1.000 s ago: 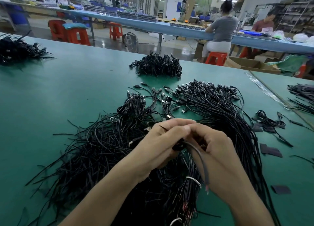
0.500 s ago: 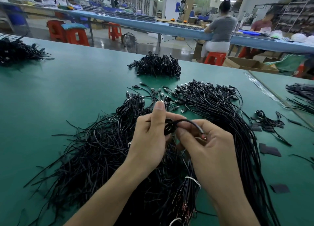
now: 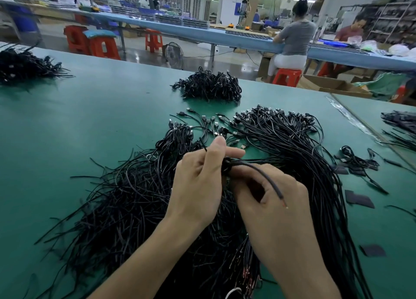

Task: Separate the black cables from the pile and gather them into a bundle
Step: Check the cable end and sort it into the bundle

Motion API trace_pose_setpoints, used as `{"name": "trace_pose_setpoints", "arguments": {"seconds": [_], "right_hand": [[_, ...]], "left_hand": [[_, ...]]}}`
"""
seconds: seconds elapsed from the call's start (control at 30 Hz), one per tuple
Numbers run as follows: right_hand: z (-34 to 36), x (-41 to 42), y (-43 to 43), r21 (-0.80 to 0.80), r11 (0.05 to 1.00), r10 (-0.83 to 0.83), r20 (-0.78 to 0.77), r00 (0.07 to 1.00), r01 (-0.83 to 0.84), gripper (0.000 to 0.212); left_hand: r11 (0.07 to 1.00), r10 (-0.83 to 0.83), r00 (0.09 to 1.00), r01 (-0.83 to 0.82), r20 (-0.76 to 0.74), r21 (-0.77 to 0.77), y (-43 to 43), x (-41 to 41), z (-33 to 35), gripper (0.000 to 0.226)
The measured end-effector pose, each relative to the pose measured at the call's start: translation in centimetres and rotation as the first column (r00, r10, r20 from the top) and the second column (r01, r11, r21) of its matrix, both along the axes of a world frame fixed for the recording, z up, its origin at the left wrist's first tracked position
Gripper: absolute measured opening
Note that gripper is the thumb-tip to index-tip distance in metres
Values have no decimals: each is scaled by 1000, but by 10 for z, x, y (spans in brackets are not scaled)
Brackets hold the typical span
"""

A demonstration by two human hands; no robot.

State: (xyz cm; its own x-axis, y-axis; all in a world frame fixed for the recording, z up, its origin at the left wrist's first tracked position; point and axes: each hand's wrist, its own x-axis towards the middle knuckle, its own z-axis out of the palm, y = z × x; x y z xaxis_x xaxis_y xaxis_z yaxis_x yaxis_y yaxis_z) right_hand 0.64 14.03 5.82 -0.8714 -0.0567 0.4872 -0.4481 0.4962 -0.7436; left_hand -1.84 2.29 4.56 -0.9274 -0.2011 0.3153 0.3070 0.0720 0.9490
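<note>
Head view: left hand (image 3: 198, 181) and right hand (image 3: 276, 199) both pinch one coiled black cable (image 3: 227, 165) just above the pile (image 3: 135, 197) — light, limp, probably springy; best held at the coil's waist.

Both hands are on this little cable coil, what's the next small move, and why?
Probably wind the loose tail round the coil. The left hand pinches the coil, the right hand grips it from below, and the tail juts free across the right hand, its red tip unsecured.
</note>
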Motion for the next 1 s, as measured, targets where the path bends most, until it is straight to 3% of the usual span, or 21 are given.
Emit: {"name": "trace_pose_setpoints", "arguments": {"seconds": [0.2,0.33,0.6,0.8,0.9,1.0], "right_hand": [[-5,0,-5,170,982,-78,-28,997,82,23],[-8,1,-6,236,970,-68,60,996,52,20],[-7,2,-14,266,962,-50,-24,998,54,16],[-7,-1,-2,497,867,66,-107,992,-4,16],[-6,-6,11,503,864,127,-220,967,1,7],[-5,-7,12,497,866,201,-238,950,-59,11]], "left_hand": [[1000,9,998,-11,61,24,1,-4,-7,77],[985,-22,992,0,125,173,1,-6,-7,61],[956,-141,957,65,253,287,0,-14,-12,59],[987,-131,941,94,312,132,-2,-14,-18,61],[952,-305,849,259,432,163,-7,-13,-15,60],[913,-405,726,353,555,204,-13,-11,-12,61]]}}
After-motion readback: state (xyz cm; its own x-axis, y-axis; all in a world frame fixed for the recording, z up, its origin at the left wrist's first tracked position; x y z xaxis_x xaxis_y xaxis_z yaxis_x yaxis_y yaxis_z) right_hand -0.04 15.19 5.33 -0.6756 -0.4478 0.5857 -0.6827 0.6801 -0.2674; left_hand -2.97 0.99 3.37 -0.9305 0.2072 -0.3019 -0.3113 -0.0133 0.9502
